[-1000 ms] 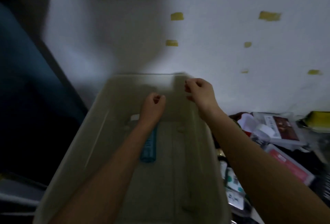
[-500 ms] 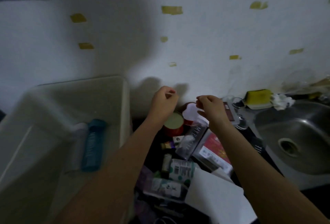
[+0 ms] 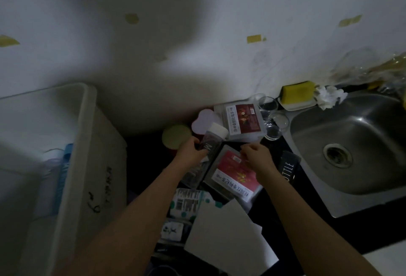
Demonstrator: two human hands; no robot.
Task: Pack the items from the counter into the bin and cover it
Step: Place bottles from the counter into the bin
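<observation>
A white plastic bin [image 3: 86, 126] stands at the left with a blue bottle [image 3: 63, 174] lying inside. On the dark counter lies a pile of items. My left hand [image 3: 191, 150] grips a dark clear bottle with a white cap [image 3: 214, 138]. My right hand [image 3: 257, 154] pinches the top edge of a red packet in a clear sleeve [image 3: 232, 176]. Around them sit a round tin with a pale green lid [image 3: 175, 136], a second red packet [image 3: 242, 119], a white card [image 3: 222, 234] and a green-dotted pack [image 3: 186, 203].
A steel sink [image 3: 356, 143] fills the right side, with a yellow sponge [image 3: 297, 93] and crumpled tissue [image 3: 328, 97] behind it. Glass cups [image 3: 269, 115] stand beside the sink. A black bottle with lettering [image 3: 289, 168] lies by my right wrist. The white wall runs behind.
My view swung right from the bin to the counter. Both hands left the bin, came down onto the pile and took hold of the bottle and the red packet.
</observation>
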